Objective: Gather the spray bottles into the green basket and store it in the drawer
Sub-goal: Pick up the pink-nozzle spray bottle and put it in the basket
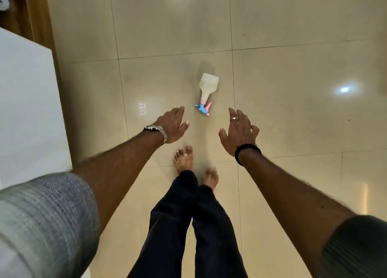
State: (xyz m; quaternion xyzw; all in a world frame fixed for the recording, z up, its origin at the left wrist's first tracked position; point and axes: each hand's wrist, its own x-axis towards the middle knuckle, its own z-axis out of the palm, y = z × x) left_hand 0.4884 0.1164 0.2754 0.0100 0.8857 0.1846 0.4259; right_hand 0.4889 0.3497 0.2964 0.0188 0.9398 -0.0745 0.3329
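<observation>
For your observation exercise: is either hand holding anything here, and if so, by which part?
Nothing is held. Left hand and right hand are open, fingers spread, above the spray bottle lying on the floor.

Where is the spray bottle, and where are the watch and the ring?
spray bottle (207,84): head view, on its white body, lying on the floor.
watch (157,129): head view, on its metal band at the left wrist.
ring (234,119): head view, on the band around a right finger.

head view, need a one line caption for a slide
Both hands, left hand and right hand, open and empty, reach toward a spray bottle lying on its side on the tiled floor.
</observation>
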